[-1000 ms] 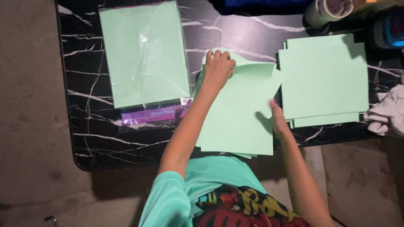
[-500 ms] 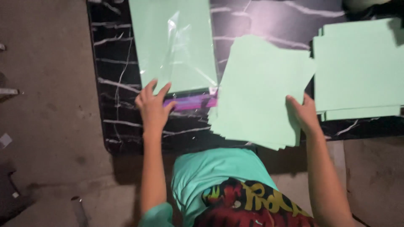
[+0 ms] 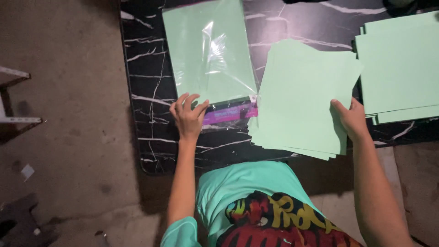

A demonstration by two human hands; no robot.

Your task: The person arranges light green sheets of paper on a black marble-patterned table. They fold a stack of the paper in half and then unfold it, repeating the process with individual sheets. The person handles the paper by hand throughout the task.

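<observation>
Our left hand (image 3: pixel 188 116) lay open, fingers spread, on the near end of the clear-wrapped paper pack (image 3: pixel 208 52); our right hand (image 3: pixel 351 120) pinched the loose green sheets (image 3: pixel 302 96) (fanned unevenly), which could slide apart off the black marble table (image 3: pixel 146 91).

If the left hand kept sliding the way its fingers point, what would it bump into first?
The left hand points up the table, fingertips at the near end of the clear plastic pack of green paper. It would probably meet that pack first.
</observation>
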